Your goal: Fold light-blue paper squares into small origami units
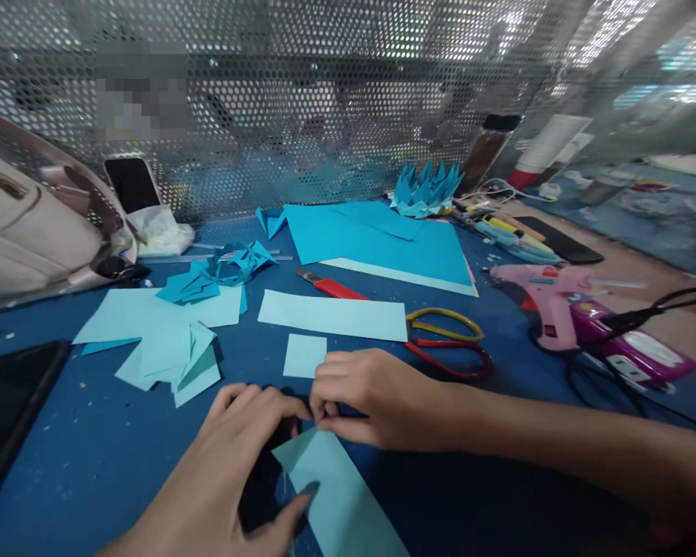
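A light blue paper strip [339, 495] lies on the blue table [93, 456] right in front of me. My left hand [232, 472] rests on its left side, fingertips at the strip's top corner and thumb pressing its left edge. My right hand [371, 398] pinches the same top corner from the right. A small light blue paper square [305, 356] lies just beyond my hands, and a longer light blue strip [333, 316] lies behind that.
Scissors with yellow and red handles [449, 344] lie right of my hands. A red cutter [330, 285], big blue sheets [383, 240], folded paper pieces [168, 340], a folded blue crown [426, 189], a pink glue gun [548, 298], pens [507, 232], a dark phone [5, 402] and a bag [29, 224] surround the work area.
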The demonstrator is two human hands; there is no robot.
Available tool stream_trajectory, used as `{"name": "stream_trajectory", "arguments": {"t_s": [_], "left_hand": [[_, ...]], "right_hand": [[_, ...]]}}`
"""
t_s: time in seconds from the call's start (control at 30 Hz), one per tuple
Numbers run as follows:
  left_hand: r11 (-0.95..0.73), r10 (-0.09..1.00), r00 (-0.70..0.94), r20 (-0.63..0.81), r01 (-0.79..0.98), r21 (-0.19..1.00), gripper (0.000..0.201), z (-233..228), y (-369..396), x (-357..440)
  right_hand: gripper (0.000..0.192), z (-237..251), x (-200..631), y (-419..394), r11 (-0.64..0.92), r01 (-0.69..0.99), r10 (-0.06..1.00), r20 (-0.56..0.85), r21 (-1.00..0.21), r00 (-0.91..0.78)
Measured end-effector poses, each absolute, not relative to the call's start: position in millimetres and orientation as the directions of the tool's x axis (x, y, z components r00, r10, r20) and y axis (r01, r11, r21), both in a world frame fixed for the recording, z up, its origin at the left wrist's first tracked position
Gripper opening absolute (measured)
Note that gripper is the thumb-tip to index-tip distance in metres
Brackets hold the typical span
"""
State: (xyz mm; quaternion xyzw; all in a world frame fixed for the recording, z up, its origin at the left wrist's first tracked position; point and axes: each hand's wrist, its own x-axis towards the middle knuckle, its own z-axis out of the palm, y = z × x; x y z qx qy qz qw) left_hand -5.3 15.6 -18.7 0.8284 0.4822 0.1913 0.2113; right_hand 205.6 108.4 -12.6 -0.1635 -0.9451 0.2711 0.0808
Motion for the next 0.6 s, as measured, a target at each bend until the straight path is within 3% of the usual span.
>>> {"name": "stream_trajectory", "arguments": {"t_s": [0.1,0.27,0.6], "left_hand": [[-0.406,0.903,0.418,0.102,0.749,0.523,0.006,-28,17,-2],[-0.457,0.885,0.442,0.144,0.767,0.451,0.011,-30,16,-2],[-0.567,0.815,0.485,0.317,0.778,0.269,0.018,-29,3,-11]], "right_hand": [[0.001,-13,207,108,0.822,0.244,0.332,0.085,-0.515,-0.94],[0.006,-15,209,108,0.904,0.167,0.237,0.137,-0.394,-0.962],[0.023,-5,213,107,0.998,0.057,0.06,0.156,-0.018,-0.986]]}}
